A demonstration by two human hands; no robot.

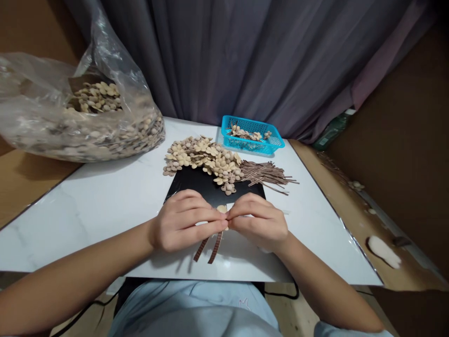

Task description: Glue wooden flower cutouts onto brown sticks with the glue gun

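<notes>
My left hand (187, 221) and my right hand (258, 219) meet over the near part of the table, fingertips pinched together. Between them is a small cream flower-shaped piece (221, 208), mostly covered by my fingers. Two tails of brown checked ribbon (215, 248) hang below the pinch toward me. Just beyond my hands lies a black board (192, 183). A heap of cream and greyish flower pieces (210, 159) rests at its far edge, beside a bundle of thin brown cords (268, 174). Exactly how the flower and ribbon join is hidden.
A large clear plastic bag (140, 135) full of flower pieces stands at the back left. At the back of the white table (105, 206) sits a blue basket (252, 149) holding flowers and stems. A green bottle (333, 128) lies beyond the right edge, near the curtain.
</notes>
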